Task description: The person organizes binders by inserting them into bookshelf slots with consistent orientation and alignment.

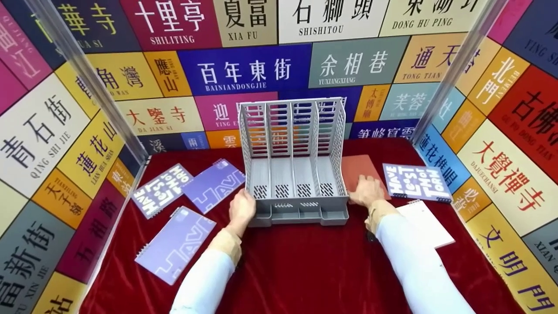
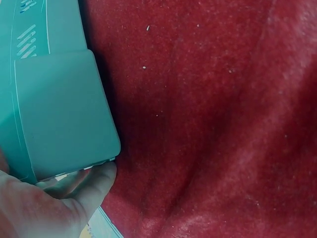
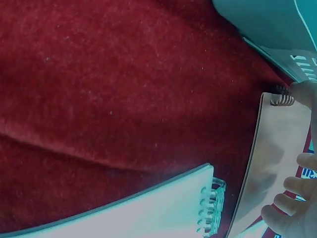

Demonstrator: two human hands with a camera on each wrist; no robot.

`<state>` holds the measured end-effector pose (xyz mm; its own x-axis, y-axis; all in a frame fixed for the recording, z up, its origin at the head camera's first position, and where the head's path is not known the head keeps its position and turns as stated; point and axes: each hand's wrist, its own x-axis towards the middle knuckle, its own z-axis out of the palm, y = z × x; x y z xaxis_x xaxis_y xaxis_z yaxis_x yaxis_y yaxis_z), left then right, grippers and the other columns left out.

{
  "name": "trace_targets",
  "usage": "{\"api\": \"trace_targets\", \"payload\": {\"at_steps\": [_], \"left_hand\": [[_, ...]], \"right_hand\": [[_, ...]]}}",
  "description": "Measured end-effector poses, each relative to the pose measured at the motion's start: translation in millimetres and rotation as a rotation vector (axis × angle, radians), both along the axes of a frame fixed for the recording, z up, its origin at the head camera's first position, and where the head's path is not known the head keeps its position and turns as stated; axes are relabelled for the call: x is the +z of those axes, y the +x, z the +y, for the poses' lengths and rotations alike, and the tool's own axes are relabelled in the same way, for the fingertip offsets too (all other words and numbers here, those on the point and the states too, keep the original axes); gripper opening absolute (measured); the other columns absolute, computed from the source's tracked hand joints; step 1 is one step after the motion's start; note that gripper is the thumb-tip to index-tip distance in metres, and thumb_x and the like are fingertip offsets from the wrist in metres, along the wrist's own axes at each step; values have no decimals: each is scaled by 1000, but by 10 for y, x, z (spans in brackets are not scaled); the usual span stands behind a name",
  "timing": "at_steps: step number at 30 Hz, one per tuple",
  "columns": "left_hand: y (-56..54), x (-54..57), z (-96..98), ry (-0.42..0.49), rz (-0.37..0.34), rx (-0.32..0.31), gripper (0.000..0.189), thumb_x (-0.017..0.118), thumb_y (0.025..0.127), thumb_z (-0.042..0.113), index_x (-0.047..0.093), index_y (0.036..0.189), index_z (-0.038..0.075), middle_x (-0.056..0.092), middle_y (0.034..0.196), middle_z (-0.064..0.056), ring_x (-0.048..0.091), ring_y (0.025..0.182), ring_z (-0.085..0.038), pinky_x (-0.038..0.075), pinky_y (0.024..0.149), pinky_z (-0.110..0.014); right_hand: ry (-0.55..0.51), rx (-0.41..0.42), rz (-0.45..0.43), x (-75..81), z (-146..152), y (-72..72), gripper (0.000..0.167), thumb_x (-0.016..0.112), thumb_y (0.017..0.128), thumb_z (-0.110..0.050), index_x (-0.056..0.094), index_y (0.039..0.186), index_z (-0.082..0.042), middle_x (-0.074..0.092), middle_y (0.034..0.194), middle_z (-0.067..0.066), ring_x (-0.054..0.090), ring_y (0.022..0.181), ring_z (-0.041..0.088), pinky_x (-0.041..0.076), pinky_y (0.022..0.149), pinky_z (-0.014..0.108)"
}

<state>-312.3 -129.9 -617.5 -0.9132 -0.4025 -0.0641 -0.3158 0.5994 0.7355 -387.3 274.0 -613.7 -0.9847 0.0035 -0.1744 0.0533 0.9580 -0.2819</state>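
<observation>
A grey file organizer with upright dividers and slotted walls stands on the red cloth. My left hand holds its lower left front corner; in the left wrist view the fingers bend along the side of the base. To the right of the organizer lies a reddish-brown spiral notebook, partly covered by my right hand. In the right wrist view its fingers are spread over the cover, with the thumb by the spiral binding and the organizer's base.
On the left lie two purple notebooks and a lettered notebook. A white spiral notebook and another lettered notebook lie on the right. Sign-covered panels enclose the back and sides.
</observation>
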Motion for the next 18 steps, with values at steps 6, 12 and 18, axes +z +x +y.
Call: {"api": "trace_targets", "payload": {"at_steps": [6, 12, 18], "left_hand": [[10, -37, 20, 6, -13, -13, 45, 38, 118, 32, 73, 128, 6, 78, 135, -24, 74, 126, -51, 58, 106, -65], [-11, -5, -13, 4, -5, -5, 45, 39, 118, 31, 73, 134, 6, 77, 138, -24, 73, 128, -51, 58, 107, -66], [-13, -1, -18, 8, -8, -4, 45, 39, 118, 31, 73, 133, 6, 77, 138, -25, 73, 129, -51, 57, 108, -66]], "right_hand": [[-10, 1, -50, 99, -60, 177, 85, 72, 96, -35, 41, 164, 7, 47, 163, 39, 45, 152, 61, 46, 124, 73], [27, 8, -72, -83, -11, -27, 83, 73, 92, -31, 45, 162, 4, 50, 162, 36, 48, 152, 59, 47, 123, 71], [50, 5, -52, -216, 30, -171, 75, 75, 89, -30, 54, 153, 5, 64, 147, 37, 62, 139, 59, 55, 113, 71]]}}
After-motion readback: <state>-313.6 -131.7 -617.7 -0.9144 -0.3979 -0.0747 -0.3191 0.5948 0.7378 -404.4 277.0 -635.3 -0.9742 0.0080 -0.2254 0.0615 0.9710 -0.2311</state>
